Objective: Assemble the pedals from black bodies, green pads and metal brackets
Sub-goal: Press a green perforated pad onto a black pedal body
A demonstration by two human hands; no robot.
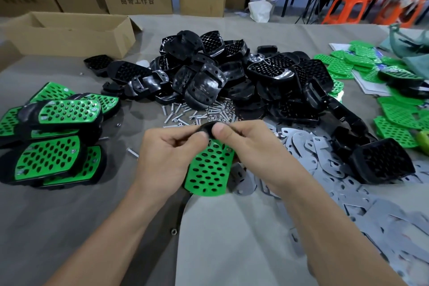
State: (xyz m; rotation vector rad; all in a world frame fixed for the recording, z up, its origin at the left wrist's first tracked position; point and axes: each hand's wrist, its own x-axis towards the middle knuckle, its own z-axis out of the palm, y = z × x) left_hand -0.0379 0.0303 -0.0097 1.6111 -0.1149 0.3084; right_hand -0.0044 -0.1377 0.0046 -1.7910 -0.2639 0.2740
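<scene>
Head view, centre: left hand (171, 146) and right hand (243, 144) pinch the black body (206, 128) by its end, apparently seating the green pad (209, 169).

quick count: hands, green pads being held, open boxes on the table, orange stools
left hand: 1
right hand: 1
held green pad: 1
open cardboard box: 1
orange stools: 2
total: 6

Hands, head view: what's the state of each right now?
Left hand: closed, fingers curled on the top end of the green-padded pedal.
Right hand: closed, pinching the same pedal's top end, thumb on top.
</scene>
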